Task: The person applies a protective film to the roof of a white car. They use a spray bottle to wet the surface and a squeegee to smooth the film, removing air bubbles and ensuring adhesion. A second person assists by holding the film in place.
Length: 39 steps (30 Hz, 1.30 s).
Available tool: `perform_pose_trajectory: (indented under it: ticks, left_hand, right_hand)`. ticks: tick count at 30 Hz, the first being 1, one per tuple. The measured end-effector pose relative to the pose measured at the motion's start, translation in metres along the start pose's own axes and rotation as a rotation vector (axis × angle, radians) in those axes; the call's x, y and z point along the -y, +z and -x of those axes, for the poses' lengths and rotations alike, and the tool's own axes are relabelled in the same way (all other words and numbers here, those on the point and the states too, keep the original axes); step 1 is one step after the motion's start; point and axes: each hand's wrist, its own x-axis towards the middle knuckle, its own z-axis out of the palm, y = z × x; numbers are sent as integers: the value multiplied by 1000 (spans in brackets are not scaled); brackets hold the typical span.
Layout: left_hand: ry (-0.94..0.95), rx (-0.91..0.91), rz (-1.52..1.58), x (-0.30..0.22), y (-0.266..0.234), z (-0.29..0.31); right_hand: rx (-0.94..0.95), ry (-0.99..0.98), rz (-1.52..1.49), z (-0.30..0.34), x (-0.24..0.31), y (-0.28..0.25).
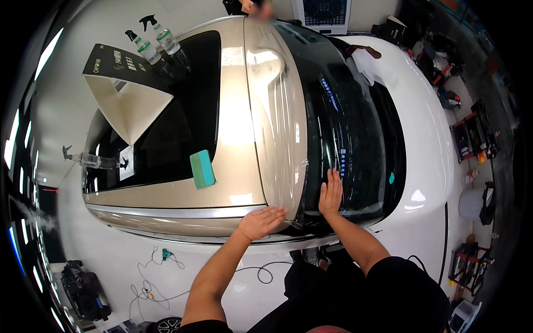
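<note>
A car with a beige roof (236,111) stands in front of me. Clear film (275,133) lies over the roof's front strip and is wrinkled towards the far side. My left hand (262,222) rests flat, fingers stretched out, on the near corner of that strip. On the dark windshield (355,139) lies my right hand (331,194), palm down with its fingers extended. Neither hand grips anything visible. A teal and green block (202,169), perhaps a squeegee or sponge, sits on the roof left of my hands.
Two spray bottles (166,39) stand on the dark glass roof panel, and another spray bottle (97,161) lies nearer. A folded cardboard box (130,100) rests beside them. Another person's hand (248,6) is at the far side. A cable (265,272) loops over the floor.
</note>
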Motion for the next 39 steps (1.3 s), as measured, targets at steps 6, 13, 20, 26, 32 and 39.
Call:
perform_pose_trajectory:
  ticks: [6, 13, 20, 26, 32, 39]
  left_hand:
    - [-2, -2, 4, -1, 0, 0]
    - [-6, 41, 33, 0, 5, 7]
    - [2, 14, 4, 1, -1, -1]
    - [-6, 4, 14, -1, -2, -4]
    - [-11, 11, 26, -1, -2, -1]
    - [-13, 78, 22, 0, -2, 2]
  right_hand:
    - [2, 8, 4, 1, -2, 2]
    - [-10, 3, -10, 1, -2, 3]
    - [-16, -7, -5, 0, -2, 2]
    - [-14, 1, -5, 0, -2, 1]
    - [4, 11, -10, 2, -1, 3]
    - [-7, -6, -21, 2, -3, 5]
